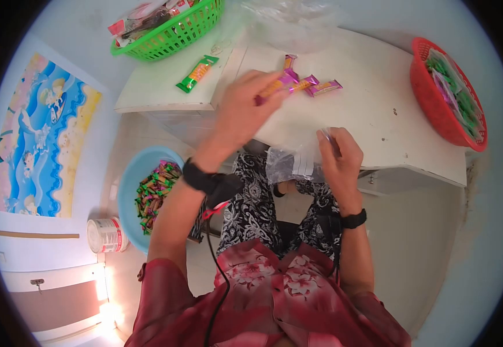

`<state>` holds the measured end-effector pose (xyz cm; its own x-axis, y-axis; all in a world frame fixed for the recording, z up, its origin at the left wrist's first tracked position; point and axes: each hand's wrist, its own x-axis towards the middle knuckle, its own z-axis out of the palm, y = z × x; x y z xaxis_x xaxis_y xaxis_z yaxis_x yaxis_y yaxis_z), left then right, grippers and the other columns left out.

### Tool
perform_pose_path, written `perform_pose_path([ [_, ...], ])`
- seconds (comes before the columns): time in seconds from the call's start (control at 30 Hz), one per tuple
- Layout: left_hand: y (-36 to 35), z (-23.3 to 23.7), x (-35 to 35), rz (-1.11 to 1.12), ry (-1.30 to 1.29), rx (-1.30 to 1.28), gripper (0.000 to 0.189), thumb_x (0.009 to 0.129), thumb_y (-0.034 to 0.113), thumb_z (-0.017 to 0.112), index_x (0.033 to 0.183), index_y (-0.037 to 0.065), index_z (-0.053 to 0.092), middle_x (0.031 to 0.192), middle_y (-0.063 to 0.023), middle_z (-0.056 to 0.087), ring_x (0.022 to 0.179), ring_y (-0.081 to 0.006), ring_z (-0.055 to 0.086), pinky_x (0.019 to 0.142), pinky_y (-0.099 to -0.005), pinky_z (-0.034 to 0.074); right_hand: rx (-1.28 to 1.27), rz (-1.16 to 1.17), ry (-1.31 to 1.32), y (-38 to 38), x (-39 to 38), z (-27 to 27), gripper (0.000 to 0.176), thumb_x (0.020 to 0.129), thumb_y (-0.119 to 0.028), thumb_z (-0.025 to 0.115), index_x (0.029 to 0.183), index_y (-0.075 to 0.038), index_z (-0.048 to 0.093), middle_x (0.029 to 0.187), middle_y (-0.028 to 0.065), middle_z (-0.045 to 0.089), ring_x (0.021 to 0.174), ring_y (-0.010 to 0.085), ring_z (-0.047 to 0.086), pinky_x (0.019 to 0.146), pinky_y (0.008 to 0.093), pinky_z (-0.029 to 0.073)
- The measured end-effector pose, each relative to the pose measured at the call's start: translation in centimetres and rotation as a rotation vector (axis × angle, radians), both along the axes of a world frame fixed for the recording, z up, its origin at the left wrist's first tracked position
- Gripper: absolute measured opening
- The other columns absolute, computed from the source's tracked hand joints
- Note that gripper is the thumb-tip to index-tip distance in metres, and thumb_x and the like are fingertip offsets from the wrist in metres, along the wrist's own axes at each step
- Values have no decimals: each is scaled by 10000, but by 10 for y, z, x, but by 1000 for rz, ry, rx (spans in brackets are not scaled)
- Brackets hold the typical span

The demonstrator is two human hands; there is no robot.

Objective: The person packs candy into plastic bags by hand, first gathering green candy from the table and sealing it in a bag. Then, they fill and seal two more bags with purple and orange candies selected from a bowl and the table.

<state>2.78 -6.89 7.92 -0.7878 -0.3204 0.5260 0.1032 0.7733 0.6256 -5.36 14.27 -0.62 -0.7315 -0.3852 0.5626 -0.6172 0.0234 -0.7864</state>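
Observation:
My left hand (245, 107) is over the front of the white table, its fingers closed around a purple-wrapped snack bar (275, 87). Just past the fingertips, several more small purple-and-yellow snack bars (324, 88) lie on the tabletop. My right hand (342, 155) pinches the edge of a clear plastic bag (289, 165), which hangs below the table's front edge above my lap. A green-wrapped snack bar (197, 74) lies by itself on the left part of the table.
A green basket (173, 36) of packets stands at the back left, a red basket (436, 107) of green packets at the right. Clear plastic (292, 20) lies at the back. On the floor are a blue basin (129, 173) of wrapped bars and a white bucket (102, 235).

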Motion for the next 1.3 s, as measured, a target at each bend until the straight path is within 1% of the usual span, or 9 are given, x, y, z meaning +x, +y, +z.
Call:
perform_pose_path([
  [0.03, 0, -22, -15, -8, -41, 10, 389, 947, 244, 787, 1254, 12, 731, 1020, -115, 732, 876, -251, 706, 778, -364, 562, -2, 5, -15, 0, 0, 0, 107, 933, -20, 765, 967, 9, 668, 762, 79, 613, 622, 131, 547, 587, 274, 465],
  [0.13, 2, -56, -42, 43, -84, 42, 438, 968, 239, 784, 1331, 10, 697, 1035, -108, 711, 876, -173, 662, 799, -310, 543, 52, 27, -65, 1, -3, -2, 105, 945, -44, 763, 971, 3, 672, 757, 77, 604, 622, 131, 530, 592, 280, 463],
  [0.27, 5, -68, -42, 70, 136, 30, 465, 993, 260, 753, 1375, 11, 663, 1111, -134, 732, 985, -195, 705, 892, -334, 562, 89, 56, -83, 2, -3, 2, 106, 972, -68, 740, 970, 7, 665, 748, 44, 559, 656, 103, 484, 608, 274, 435],
  [0.43, -5, -74, 40, 41, 118, 296, 383, 1026, 222, 704, 1346, 14, 673, 1145, -136, 748, 1040, -190, 716, 906, -345, 569, 198, 128, -54, 7, -8, 13, 154, 1024, -107, 691, 931, 4, 639, 754, -23, 483, 707, 75, 417, 620, 262, 368],
  [0.67, -18, -137, 192, 308, 142, 665, 221, 1061, 128, 641, 1229, -9, 687, 982, -96, 746, 852, -129, 736, 763, -279, 584, 235, 142, -157, 6, -25, 3, 169, 1051, -152, 687, 939, -37, 633, 745, -83, 457, 657, 12, 385, 556, 205, 293],
  [0.87, -82, -203, 328, 873, -429, 306, 180, 961, 134, 718, 1091, 13, 749, 918, -103, 776, 841, -187, 760, 757, -353, 593, 268, 80, -218, 4, -16, 15, 196, 1055, -169, 683, 919, -54, 602, 765, -78, 466, 676, 18, 381, 575, 191, 292],
  [0.97, -109, -236, 373, 991, -523, 263, 184, 926, 126, 723, 1071, 17, 753, 935, -132, 778, 858, -251, 768, 774, -386, 593, 276, 64, -174, 1, -14, 17, 203, 1056, -172, 681, 912, -57, 597, 769, -78, 469, 683, 20, 380, 579, 190, 294],
  [1.17, -133, -287, 379, 860, -535, 321, 240, 874, 102, 711, 1099, 29, 752, 1036, -166, 753, 946, -318, 750, 826, -429, 584, 320, -19, -233, -3, -7, 18, 212, 1058, -171, 679, 901, -64, 584, 769, -68, 469, 681, 20, 379, 579, 191, 284],
  [1.3, -146, -308, 361, 775, -529, 84, 335, 844, 69, 706, 1178, 57, 739, 1109, -160, 727, 1033, -370, 705, 887, -481, 558, 345, -10, -202, -5, -4, 20, 220, 1062, -156, 670, 887, -71, 566, 763, -69, 461, 671, 19, 365, 568, 200, 266],
])
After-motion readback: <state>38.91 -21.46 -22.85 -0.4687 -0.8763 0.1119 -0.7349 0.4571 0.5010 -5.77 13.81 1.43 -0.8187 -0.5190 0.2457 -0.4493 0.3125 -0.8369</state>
